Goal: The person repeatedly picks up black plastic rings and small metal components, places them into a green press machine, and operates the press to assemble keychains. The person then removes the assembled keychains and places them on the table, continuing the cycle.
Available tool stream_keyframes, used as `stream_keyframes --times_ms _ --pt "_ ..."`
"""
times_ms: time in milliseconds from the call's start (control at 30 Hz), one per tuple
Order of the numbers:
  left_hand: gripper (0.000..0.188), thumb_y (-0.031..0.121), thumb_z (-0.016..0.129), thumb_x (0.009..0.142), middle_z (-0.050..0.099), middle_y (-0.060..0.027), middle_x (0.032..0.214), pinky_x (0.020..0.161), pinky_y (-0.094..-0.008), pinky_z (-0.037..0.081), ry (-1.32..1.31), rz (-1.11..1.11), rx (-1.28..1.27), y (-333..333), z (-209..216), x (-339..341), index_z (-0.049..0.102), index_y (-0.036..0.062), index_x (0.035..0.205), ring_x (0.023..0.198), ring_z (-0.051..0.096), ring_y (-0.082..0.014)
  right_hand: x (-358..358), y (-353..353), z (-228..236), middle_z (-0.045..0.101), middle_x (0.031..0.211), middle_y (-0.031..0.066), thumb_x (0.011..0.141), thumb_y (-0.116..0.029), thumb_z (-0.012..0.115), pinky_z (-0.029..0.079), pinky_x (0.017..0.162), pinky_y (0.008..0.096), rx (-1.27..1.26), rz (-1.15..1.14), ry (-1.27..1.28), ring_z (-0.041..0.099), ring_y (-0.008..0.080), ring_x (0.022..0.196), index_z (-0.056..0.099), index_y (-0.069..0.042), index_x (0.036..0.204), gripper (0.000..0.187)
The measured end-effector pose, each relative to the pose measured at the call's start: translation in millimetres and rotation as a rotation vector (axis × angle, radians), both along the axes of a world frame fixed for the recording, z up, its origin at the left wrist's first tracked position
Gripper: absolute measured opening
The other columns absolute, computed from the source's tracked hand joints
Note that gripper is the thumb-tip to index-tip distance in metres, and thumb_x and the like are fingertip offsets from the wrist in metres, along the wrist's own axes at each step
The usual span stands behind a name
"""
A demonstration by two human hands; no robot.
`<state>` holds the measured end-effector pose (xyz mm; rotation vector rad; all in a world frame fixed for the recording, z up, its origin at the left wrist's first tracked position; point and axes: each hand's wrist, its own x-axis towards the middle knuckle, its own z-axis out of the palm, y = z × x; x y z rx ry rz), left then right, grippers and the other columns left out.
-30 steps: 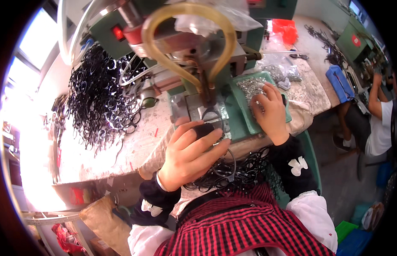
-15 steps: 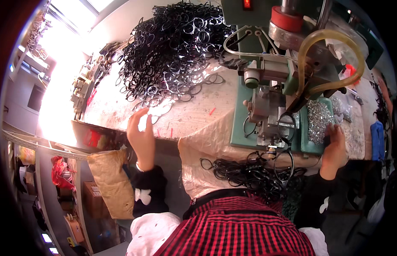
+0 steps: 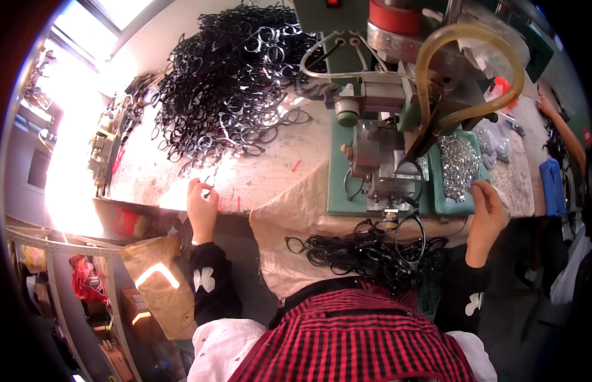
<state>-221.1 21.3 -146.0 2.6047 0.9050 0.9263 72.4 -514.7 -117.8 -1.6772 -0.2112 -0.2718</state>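
Note:
My left hand (image 3: 203, 213) is at the near edge of the bench, below a large heap of black eyeglass frames (image 3: 226, 76). Its thumb and forefinger are pinched together in the glare; what lies between them I cannot make out. Beside a green tray (image 3: 464, 207) of small shiny metal parts (image 3: 458, 165), my right hand (image 3: 487, 223) has its fingertips together at the tray's right side. Anything in that pinch is too small to name. Between my hands, a black eyeglass frame (image 3: 425, 239) sits upright at the metal fixture (image 3: 388, 178) of a bench press.
Yellow tubing (image 3: 519, 73) loops over the press. More black frames (image 3: 337, 251) lie on brown sheeting (image 3: 277, 235) in front of my lap. Metal fittings (image 3: 105, 143) stand at the left, and a blue pouch (image 3: 551, 184) at the right. Another person's arm (image 3: 570, 137) reaches in at far right.
The view has shifted, so the bench appears further left and higher. My left fingers have gone from spread to pinched. The right fingertips have come together beside the tray. Another person's arm shows more.

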Motion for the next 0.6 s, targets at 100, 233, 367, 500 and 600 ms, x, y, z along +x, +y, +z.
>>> stream_keyframes --times_ms 100,233,367,500,600 --pt "0.007 0.0 0.064 0.093 0.06 -0.0142 0.126 0.091 -0.0329 0.051 -0.277 -0.075 -0.154 -18 17 16 0.058 0.0007 0.096 0.111 0.06 -0.0237 -14 -8 15 0.07 0.1 0.0012 0.096 0.001 0.068 0.048 0.085 0.0227 -0.04 -0.019 0.07 0.061 0.0082 0.093 0.072 0.002 0.11 0.015" --pt "0.017 0.013 0.056 0.107 0.068 -0.0114 0.108 0.089 -0.0294 0.053 -0.601 -0.177 -0.618 -67 80 55 0.062 -0.0024 0.101 0.097 0.066 -0.0166 -27 35 79 0.073 0.097 0.0084 0.088 0.002 0.07 0.049 0.083 0.0286 -0.24 0.179 -0.191 0.067 0.0173 0.092 0.073 0.003 0.1 0.012" --pt "0.031 0.024 0.051 0.11 0.071 -0.0128 0.1 0.087 -0.0311 0.057 -0.523 -0.379 -0.689 -87 88 95 0.064 -0.0039 0.105 0.09 0.07 -0.0188 -1 94 88 0.072 0.094 0.0094 0.083 0.0 0.073 0.052 0.081 0.033 -0.104 0.262 -0.361 0.069 0.0226 0.09 0.073 -0.001 0.1 0.017" --pt "0.036 0.029 0.045 0.112 0.072 -0.0162 0.097 0.078 -0.0288 0.058 -0.666 -0.379 -0.727 -132 87 117 0.049 0.0008 0.09 0.083 0.069 -0.0185 -15 122 74 0.073 0.095 0.0087 0.083 0.001 0.075 0.053 0.083 0.0284 0.162 0.258 -0.084 0.069 0.0147 0.092 0.064 0.001 0.114 0.034" --pt "0.042 0.038 0.042 0.112 0.069 -0.0174 0.093 0.079 -0.0382 0.061 -0.741 -0.543 -0.552 -156 118 135 0.05 -0.0001 0.095 0.081 0.071 -0.0255 -15 123 77 0.072 0.099 0.007 0.084 0.003 0.075 0.052 0.083 0.0268 0.242 0.298 -0.009 0.068 0.013 0.092 0.061 0.001 0.118 0.037"
